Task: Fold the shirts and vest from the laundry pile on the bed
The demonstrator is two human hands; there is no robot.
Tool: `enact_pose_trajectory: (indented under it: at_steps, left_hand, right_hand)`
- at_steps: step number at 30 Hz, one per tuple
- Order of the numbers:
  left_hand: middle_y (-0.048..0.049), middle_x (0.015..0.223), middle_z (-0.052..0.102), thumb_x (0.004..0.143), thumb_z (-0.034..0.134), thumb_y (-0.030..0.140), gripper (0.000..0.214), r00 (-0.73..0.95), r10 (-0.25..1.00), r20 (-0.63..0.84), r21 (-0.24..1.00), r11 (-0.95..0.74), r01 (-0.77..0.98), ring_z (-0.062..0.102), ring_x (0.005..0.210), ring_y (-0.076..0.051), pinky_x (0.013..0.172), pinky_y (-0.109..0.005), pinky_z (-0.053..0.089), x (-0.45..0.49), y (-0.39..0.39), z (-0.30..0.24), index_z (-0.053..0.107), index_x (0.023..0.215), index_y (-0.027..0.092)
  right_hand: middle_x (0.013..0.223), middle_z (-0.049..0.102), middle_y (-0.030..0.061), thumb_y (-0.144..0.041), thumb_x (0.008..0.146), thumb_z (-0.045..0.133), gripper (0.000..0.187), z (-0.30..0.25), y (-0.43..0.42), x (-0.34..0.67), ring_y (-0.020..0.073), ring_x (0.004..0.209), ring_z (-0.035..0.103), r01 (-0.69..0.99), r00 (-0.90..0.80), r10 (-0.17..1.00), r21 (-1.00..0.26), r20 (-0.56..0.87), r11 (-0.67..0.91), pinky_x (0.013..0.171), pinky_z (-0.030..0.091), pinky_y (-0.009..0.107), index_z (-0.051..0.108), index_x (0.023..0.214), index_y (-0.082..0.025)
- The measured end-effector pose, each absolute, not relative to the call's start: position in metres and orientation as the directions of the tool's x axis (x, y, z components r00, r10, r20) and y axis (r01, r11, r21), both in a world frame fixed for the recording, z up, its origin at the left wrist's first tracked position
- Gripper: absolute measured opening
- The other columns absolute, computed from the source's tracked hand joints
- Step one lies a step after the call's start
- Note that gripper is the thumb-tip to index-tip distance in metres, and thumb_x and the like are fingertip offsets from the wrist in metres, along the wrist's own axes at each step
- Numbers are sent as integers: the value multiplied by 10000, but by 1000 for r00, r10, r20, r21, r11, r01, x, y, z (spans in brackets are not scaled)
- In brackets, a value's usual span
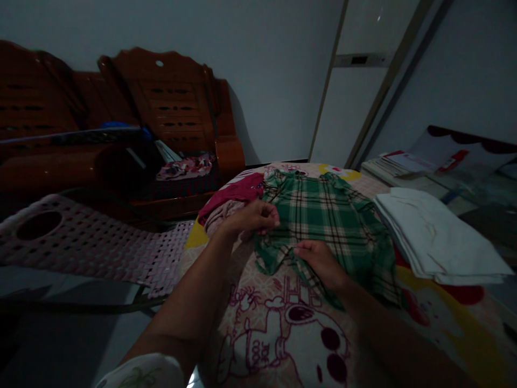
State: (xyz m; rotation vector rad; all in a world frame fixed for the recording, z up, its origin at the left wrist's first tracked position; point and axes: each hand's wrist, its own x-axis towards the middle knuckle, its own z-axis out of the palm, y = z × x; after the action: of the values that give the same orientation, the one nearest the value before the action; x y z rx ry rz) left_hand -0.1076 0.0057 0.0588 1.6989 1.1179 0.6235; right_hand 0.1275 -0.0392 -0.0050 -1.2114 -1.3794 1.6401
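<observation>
A green plaid shirt (323,215) with dark and pale stripes lies spread on a cloth-covered surface, its near edge rumpled. My right hand (321,261) pinches that near edge between thumb and fingers. Over the shirt's left side is my left hand (260,216), its fingers curled in against the thumb. Whatever is between the left fingertips, if anything, cannot be made out. Beside and behind the left hand are a crimson cloth (234,191) and a bunched pinkish garment (220,214).
A patterned cover (250,291) with a cartoon dog lies under everything. Folded white cloth (440,234) rests on the right, near a table with papers (407,161). On the left stand a woven chair (121,240) and a carved wooden bench (173,108).
</observation>
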Motion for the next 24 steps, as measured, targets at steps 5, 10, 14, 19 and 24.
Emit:
enact_pose_trajectory:
  at_steps: [5, 10, 14, 19, 24]
  left_hand:
    - [-7, 704, 655, 746, 717, 409, 316, 626, 764, -157, 760, -312, 571, 627, 613, -155, 560, -230, 441, -77, -13, 66, 602, 908, 164]
    - [-137, 1055, 681, 635, 796, 341, 619, 497, 860, -120, 209, -467, 859, 655, 981, -315, 736, -328, 486, -37, -23, 47, 546, 1169, 150]
    - [-127, 1054, 686, 721, 666, 217, 454, 512, 855, -81, 216, -486, 847, 656, 968, -286, 749, -316, 479, -45, -14, 39, 567, 1159, 143]
    - [-13, 816, 680, 673, 587, 107, 247, 440, 898, 23, 548, -379, 745, 641, 776, -179, 674, -232, 450, -99, 7, 48, 642, 906, 169]
    - [23, 642, 612, 718, 648, 259, 133, 405, 913, -38, 876, -164, 453, 568, 568, -117, 529, -198, 413, -119, 8, 55, 595, 786, 158]
  right_hand:
    - [587, 639, -6, -407, 651, 768, 266, -7, -35, 130, 108, 490, 540, -80, -308, 902, -936, -304, -343, 471, 409, 217, 669, 718, -170]
    - [627, 673, 8, -350, 617, 801, 249, -6, -28, 134, 124, 534, 597, -220, -293, 891, -882, -347, -416, 538, 479, 232, 671, 724, -167]
    - [592, 653, -8, -320, 613, 799, 219, -6, -27, 138, 118, 509, 586, -265, -300, 884, -859, -358, -438, 532, 485, 232, 664, 701, -172]
    - [629, 674, -3, -316, 617, 800, 213, -6, -29, 139, 123, 544, 609, -266, -298, 885, -859, -357, -437, 549, 495, 231, 671, 710, -173]
    - [642, 676, 4, -336, 627, 800, 231, -4, -30, 138, 133, 554, 610, -231, -333, 876, -871, -347, -433, 565, 501, 248, 664, 716, -173]
